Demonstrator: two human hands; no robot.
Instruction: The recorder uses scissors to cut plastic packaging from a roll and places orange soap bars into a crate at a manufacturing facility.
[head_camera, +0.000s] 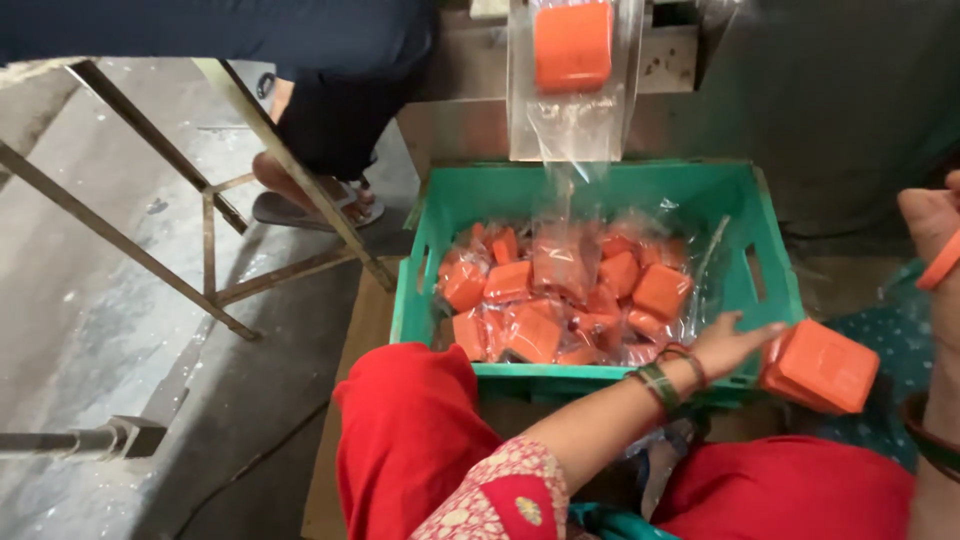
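Now left hand (728, 343) splayed over green crate (775, 250) (empty); right hand (930, 222) unclear.

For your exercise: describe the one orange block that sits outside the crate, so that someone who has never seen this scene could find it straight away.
Start at the green plastic crate full of bagged orange blocks. Just past its near right corner, beyond the left hand, lies a bare orange block. Unlike the crate's blocks, it has no clear wrapper and sits outside.

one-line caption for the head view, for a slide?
Left hand touches orange blocks beside a green crate of bagged blocks; right hand raised at the frame edge.
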